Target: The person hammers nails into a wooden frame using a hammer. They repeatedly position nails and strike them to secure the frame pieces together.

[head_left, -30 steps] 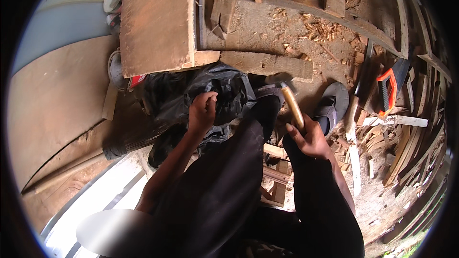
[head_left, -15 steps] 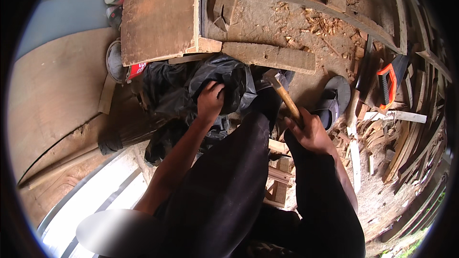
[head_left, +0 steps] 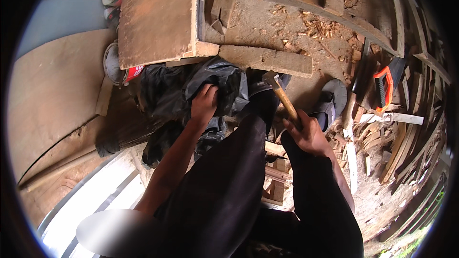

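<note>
My left hand (head_left: 204, 104) is at the mouth of a crumpled black plastic bag (head_left: 228, 82). Its fingers curl over the dark plastic, and their tips are lost in the folds; what lies inside the bag is hidden. In my right hand (head_left: 310, 134) is a hammer (head_left: 286, 101), gripped low on its wooden handle. The metal head points up and to the left, over my dark trouser leg and apart from the bag. A wooden board (head_left: 267, 60) lies just beyond the bag.
A large wooden panel (head_left: 158, 16) stands beyond the bag. To the right are a handsaw (head_left: 384, 88) with an orange and black handle, my sandalled foot (head_left: 330, 105) and piled wood strips (head_left: 411, 129). Wood chips (head_left: 322, 25) litter the far floor. A bright metal sheet (head_left: 103, 191) is at lower left.
My left hand has shifted slightly, its fingers now pressed further over the bag's plastic. The hammer stays in my right hand, almost still. The whole view has slid a little.
</note>
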`<state>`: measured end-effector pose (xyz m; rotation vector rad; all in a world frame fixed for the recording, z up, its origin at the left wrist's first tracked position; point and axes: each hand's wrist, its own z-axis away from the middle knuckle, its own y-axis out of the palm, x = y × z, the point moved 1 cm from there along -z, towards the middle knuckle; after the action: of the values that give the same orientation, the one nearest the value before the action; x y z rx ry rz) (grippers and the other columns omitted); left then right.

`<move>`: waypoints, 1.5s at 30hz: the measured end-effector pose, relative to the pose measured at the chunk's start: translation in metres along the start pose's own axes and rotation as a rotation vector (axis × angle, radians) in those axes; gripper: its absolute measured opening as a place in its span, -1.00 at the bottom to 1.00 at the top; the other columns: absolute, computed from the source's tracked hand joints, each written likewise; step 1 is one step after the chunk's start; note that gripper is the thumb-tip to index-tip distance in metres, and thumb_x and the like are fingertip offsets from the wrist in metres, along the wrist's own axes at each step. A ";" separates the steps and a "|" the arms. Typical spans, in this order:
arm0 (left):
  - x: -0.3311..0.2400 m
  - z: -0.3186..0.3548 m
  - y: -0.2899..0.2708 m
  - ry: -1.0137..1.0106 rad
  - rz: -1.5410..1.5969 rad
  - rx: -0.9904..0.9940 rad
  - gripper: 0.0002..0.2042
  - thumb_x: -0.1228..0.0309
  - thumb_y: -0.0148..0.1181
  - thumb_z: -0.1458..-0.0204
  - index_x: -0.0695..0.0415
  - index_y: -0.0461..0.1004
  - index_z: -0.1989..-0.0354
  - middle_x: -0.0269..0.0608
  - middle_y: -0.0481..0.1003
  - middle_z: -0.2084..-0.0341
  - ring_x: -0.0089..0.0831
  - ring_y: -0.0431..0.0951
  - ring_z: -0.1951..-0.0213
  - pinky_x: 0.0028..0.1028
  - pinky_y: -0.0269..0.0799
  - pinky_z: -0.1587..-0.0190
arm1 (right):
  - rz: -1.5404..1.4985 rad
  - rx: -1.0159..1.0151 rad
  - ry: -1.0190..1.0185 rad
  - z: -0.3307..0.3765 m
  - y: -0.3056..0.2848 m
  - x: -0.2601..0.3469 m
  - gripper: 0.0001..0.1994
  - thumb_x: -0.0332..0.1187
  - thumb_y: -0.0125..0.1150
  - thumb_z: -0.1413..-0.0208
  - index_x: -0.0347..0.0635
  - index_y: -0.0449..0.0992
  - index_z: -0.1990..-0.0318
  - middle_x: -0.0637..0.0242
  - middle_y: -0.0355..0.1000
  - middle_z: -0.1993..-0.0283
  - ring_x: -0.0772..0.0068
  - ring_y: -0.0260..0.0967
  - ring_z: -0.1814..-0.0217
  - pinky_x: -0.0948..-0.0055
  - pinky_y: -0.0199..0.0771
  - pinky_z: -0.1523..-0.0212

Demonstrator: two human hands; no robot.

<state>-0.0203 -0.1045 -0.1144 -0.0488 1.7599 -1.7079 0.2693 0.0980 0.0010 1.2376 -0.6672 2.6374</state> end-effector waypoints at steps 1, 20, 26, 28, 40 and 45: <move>0.003 0.004 -0.001 -0.008 -0.020 -0.005 -0.79 0.53 0.16 -0.15 0.09 0.49 0.04 -0.19 0.50 0.06 -0.03 0.57 0.07 -0.19 0.52 0.09 | -0.003 -0.008 -0.020 0.000 0.001 0.000 -0.69 -0.20 0.27 -0.27 -0.31 0.46 0.10 -0.13 0.51 0.38 -0.27 0.53 0.28 0.08 0.47 0.30; -0.116 -0.051 -0.043 -0.367 1.151 -0.066 -0.86 0.60 0.20 -0.23 0.28 0.47 0.07 -0.26 0.54 0.29 -0.60 0.53 0.30 -0.53 0.53 0.19 | -0.357 -0.347 0.107 -0.012 -0.029 -0.044 -0.50 0.07 0.19 -0.30 -0.31 0.41 0.19 0.18 0.39 0.52 0.31 0.37 0.47 0.21 0.38 0.38; -0.182 -0.132 -0.028 -0.263 1.234 0.162 -0.81 0.58 0.23 -0.24 0.33 0.54 0.00 -0.26 0.59 0.33 -0.58 0.57 0.27 -0.54 0.54 0.14 | -0.990 -0.455 0.189 -0.020 -0.053 -0.040 -0.63 -0.04 0.24 -0.33 -0.19 0.37 0.23 0.53 0.27 0.55 0.73 0.16 0.66 0.62 0.13 0.69; -0.191 -0.159 -0.023 -0.223 1.233 0.218 -0.81 0.57 0.23 -0.24 0.33 0.55 0.01 -0.23 0.60 0.32 -0.56 0.58 0.27 -0.55 0.54 0.17 | -0.998 -0.522 0.227 -0.028 -0.062 -0.048 -0.63 -0.05 0.24 -0.33 -0.19 0.36 0.24 0.52 0.27 0.55 0.72 0.16 0.67 0.60 0.13 0.71; -0.134 -0.226 0.021 -0.024 0.408 0.190 -0.83 0.45 0.42 -0.06 0.20 0.62 0.20 -0.20 0.64 0.30 -0.40 0.60 0.30 -0.40 0.52 0.21 | -0.913 -0.578 0.258 -0.051 -0.096 -0.060 -0.65 -0.06 0.19 -0.36 -0.10 0.31 0.32 0.57 0.15 0.63 0.74 0.04 0.75 0.61 0.03 0.77; -0.150 -0.225 0.041 0.007 0.270 0.210 -0.83 0.42 0.41 -0.03 0.23 0.60 0.27 -0.08 0.60 0.34 -0.13 0.61 0.24 -0.24 0.51 0.14 | -0.960 -0.545 0.257 -0.053 -0.086 -0.062 -0.67 -0.07 0.21 -0.35 -0.11 0.33 0.29 0.56 0.21 0.60 0.74 0.08 0.72 0.61 0.07 0.76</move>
<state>0.0043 0.1672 -0.1062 0.2754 1.5048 -1.6817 0.3000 0.2018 -0.0471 0.7483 -0.5053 1.6252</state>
